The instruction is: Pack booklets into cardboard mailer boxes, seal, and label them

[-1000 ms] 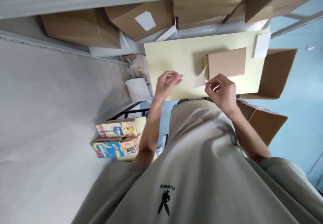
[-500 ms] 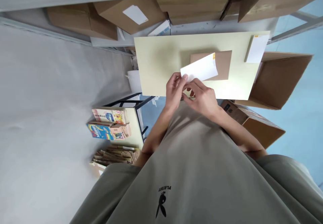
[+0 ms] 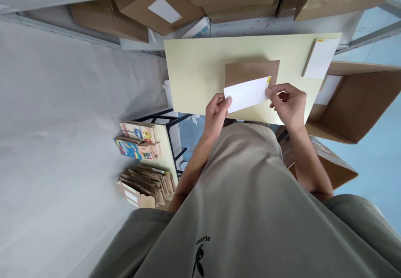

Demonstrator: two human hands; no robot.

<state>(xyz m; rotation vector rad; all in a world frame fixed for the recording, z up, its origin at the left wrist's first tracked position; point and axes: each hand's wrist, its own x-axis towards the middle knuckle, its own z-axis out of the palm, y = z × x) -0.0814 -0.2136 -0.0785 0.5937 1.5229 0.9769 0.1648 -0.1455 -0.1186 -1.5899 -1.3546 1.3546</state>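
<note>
We hold white rectangular paper label at frame centre, over flat brown cardboard parcel on pale yellow tabletop. Left hand pinches left end, right hand pinches right end, both closed on it. Step judged: aligning label over parcel. Next move likely needs level lowering, square to edges.

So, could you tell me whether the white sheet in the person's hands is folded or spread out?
Spread out: the white sheet shows as one flat rectangle, left hand and right hand pinching opposite ends.
</note>
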